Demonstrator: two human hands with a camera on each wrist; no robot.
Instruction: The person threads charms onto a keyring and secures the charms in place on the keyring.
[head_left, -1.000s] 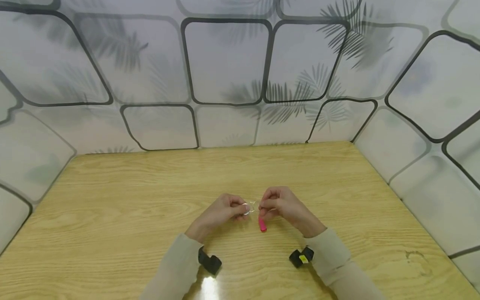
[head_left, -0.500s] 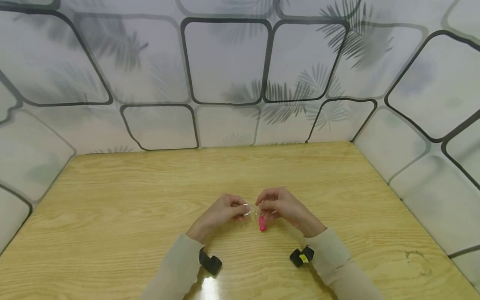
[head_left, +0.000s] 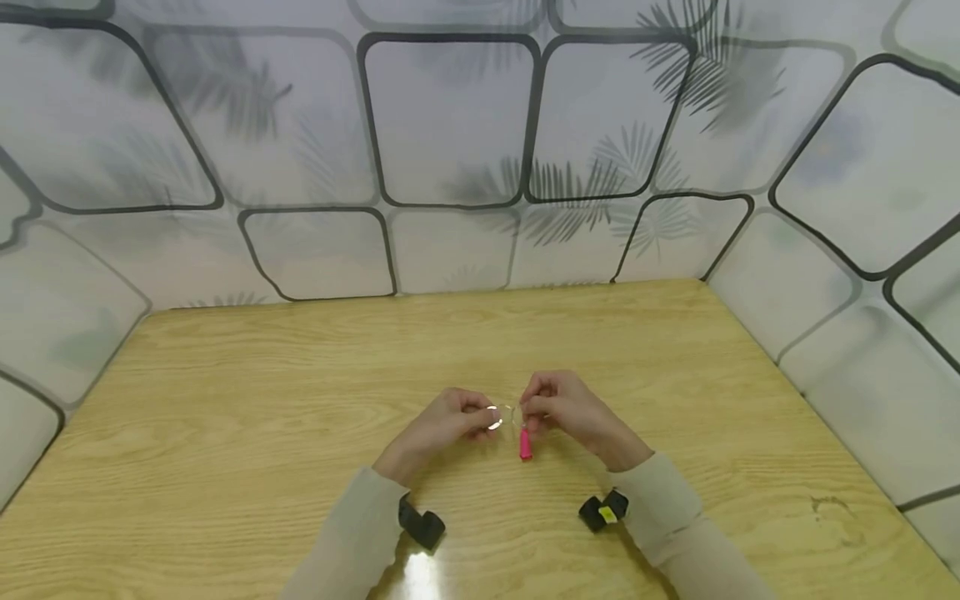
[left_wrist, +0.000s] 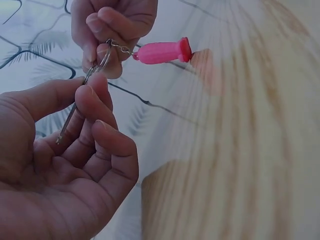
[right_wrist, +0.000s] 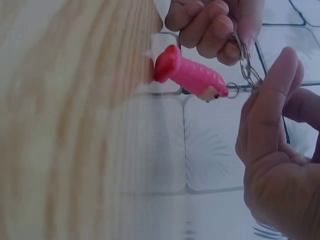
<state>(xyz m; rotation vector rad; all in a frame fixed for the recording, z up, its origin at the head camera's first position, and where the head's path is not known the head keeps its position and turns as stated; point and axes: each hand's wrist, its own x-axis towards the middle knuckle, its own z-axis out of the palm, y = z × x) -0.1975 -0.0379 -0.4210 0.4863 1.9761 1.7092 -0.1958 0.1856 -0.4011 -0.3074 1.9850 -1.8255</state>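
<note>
Near the middle of the table, my left hand (head_left: pixel 442 427) pinches a metal key ring (left_wrist: pixel 67 122) between thumb and fingers. A second metal ring (left_wrist: pixel 104 59) links with it, and my right hand (head_left: pixel 576 417) pinches this one from the other side. From the second ring, a short chain (left_wrist: pixel 121 48) leads to a pink figure-shaped charm (head_left: pixel 525 444) with a red base. The charm (right_wrist: pixel 197 76) hangs below my right fingers, above the tabletop. A dark spot on a pale patch shows on it in the right wrist view. Fingertips hide parts of both rings.
The wood-grain table (head_left: pixel 247 400) spreads around both hands. A patterned wall covering (head_left: pixel 457 125) rises at its back and sides. Black wrist devices (head_left: pixel 423 529) sit at both sleeve cuffs. A faint mark (head_left: pixel 832 508) lies at the table's right.
My right fingertips moved slightly left towards the left hand, then back right. The pink charm swung a little and now hangs straighter. Both hands keep their hold on the rings.
</note>
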